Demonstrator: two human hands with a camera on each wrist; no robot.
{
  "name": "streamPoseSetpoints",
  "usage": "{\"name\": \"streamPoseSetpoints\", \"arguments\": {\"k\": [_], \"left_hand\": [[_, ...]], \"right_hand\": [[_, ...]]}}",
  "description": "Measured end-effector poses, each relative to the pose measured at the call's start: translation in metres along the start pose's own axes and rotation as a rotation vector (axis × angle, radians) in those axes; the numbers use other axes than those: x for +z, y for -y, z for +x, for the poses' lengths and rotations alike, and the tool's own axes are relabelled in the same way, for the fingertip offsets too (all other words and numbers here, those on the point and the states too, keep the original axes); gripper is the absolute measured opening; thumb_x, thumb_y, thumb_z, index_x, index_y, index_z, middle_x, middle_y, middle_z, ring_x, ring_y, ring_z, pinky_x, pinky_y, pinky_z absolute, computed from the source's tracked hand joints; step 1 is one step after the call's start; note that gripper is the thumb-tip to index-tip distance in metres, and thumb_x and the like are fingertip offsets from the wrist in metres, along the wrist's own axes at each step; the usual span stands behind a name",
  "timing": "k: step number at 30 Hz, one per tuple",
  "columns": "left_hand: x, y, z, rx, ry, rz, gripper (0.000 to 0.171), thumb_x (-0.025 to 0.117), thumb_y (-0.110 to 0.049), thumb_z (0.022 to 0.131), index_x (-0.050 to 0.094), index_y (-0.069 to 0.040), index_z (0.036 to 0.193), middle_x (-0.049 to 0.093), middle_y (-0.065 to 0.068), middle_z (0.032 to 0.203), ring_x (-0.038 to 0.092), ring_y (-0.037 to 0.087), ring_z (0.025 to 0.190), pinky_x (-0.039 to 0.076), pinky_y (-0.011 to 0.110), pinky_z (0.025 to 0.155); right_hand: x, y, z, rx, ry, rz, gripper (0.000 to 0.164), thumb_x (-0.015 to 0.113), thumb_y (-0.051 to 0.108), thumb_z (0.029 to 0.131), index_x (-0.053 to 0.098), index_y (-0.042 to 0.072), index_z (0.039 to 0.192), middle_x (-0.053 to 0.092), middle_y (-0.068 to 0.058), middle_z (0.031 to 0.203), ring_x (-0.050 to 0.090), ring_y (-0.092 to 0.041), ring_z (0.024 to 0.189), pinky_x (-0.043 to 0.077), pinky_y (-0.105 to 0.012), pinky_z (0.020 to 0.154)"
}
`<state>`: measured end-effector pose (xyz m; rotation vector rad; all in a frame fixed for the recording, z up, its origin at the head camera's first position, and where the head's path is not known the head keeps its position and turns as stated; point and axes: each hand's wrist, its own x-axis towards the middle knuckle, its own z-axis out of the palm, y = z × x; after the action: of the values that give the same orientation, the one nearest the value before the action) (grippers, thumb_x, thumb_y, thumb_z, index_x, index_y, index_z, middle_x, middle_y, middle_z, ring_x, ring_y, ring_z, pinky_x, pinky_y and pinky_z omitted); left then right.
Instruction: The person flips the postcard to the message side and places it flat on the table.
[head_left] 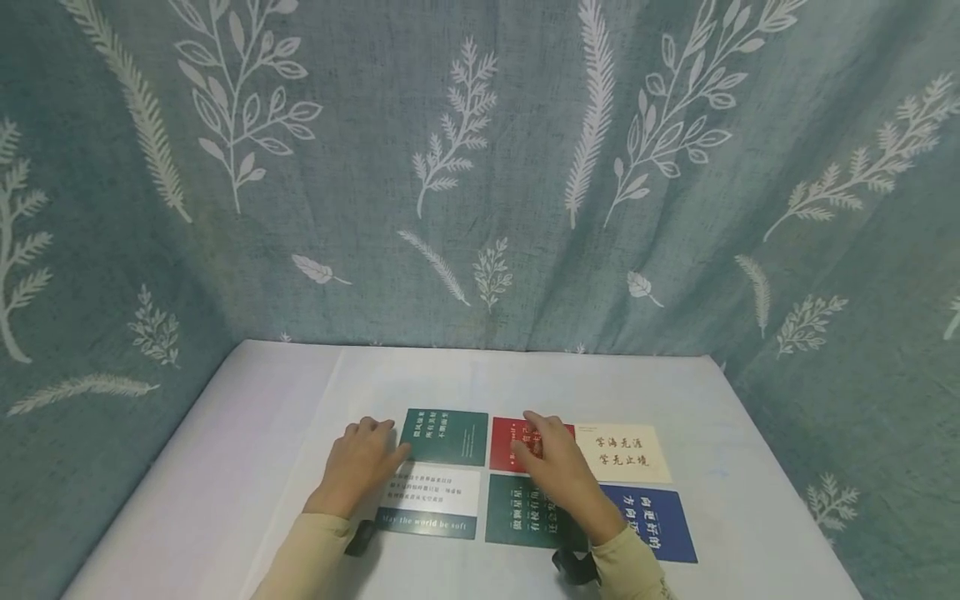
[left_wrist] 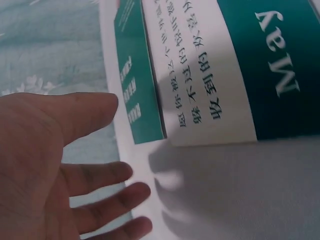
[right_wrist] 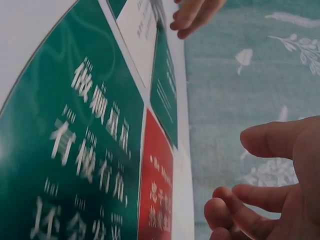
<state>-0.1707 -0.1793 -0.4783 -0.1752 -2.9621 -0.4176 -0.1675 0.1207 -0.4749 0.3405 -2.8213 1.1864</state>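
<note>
Several printed cards lie in two rows on the white table. My left hand (head_left: 356,467) is beside the left edge of the green card (head_left: 450,437) and the white card with a green band (head_left: 431,492). Its thumb and fingers are apart, with nothing between them in the left wrist view. Over the red card (head_left: 506,442) and the lower green card (head_left: 510,517) is my right hand (head_left: 564,467), partly hiding both. In the right wrist view, its loosely bent fingers (right_wrist: 262,195) hold nothing.
A cream card (head_left: 626,454) and a blue card (head_left: 667,525) lie at the right end of the rows. The white tabletop (head_left: 300,400) extends around the cards. Leaf-patterned teal cloth (head_left: 360,250) hangs behind and at both sides.
</note>
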Motion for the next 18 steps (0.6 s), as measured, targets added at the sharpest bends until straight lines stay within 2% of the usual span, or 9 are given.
{"name": "streamPoseSetpoints", "arguments": {"k": [6, 10, 15, 18], "left_hand": [[0.007, -0.004, 0.003, -0.036, 0.058, -0.001, 0.048, 0.07, -0.035, 0.093, 0.066, 0.006, 0.118, 0.061, 0.027, 0.113, 0.059, 0.043, 0.105, 0.051, 0.058, 0.087], [0.008, -0.008, 0.005, -0.05, 0.087, 0.011, 0.05, 0.069, -0.036, 0.093, 0.066, 0.008, 0.116, 0.06, 0.026, 0.109, 0.059, 0.04, 0.098, 0.051, 0.055, 0.083], [0.006, -0.012, 0.007, -0.059, 0.098, 0.02, 0.053, 0.069, -0.037, 0.092, 0.066, 0.011, 0.115, 0.058, 0.024, 0.106, 0.057, 0.036, 0.093, 0.051, 0.053, 0.081], [0.005, -0.015, 0.008, -0.058, 0.095, 0.031, 0.054, 0.069, -0.038, 0.092, 0.066, 0.012, 0.114, 0.058, 0.025, 0.106, 0.058, 0.037, 0.094, 0.052, 0.054, 0.082]], "right_hand": [[0.015, 0.007, 0.009, 0.0, 0.076, -0.002, 0.057, 0.065, 0.028, 0.096, 0.051, 0.002, 0.145, 0.06, -0.011, 0.116, 0.058, -0.021, 0.098, 0.054, -0.046, 0.092], [0.025, 0.01, 0.012, 0.027, 0.117, -0.042, 0.056, 0.066, 0.03, 0.096, 0.053, 0.004, 0.144, 0.06, -0.008, 0.116, 0.059, -0.02, 0.099, 0.055, -0.045, 0.091], [0.034, 0.015, 0.014, 0.034, 0.104, -0.09, 0.051, 0.07, 0.029, 0.093, 0.06, 0.005, 0.138, 0.06, -0.008, 0.116, 0.059, -0.021, 0.098, 0.057, -0.042, 0.086], [0.037, 0.019, 0.018, 0.048, 0.104, -0.103, 0.054, 0.07, 0.03, 0.092, 0.059, 0.004, 0.139, 0.06, -0.009, 0.117, 0.058, -0.021, 0.098, 0.058, -0.042, 0.083]]}}
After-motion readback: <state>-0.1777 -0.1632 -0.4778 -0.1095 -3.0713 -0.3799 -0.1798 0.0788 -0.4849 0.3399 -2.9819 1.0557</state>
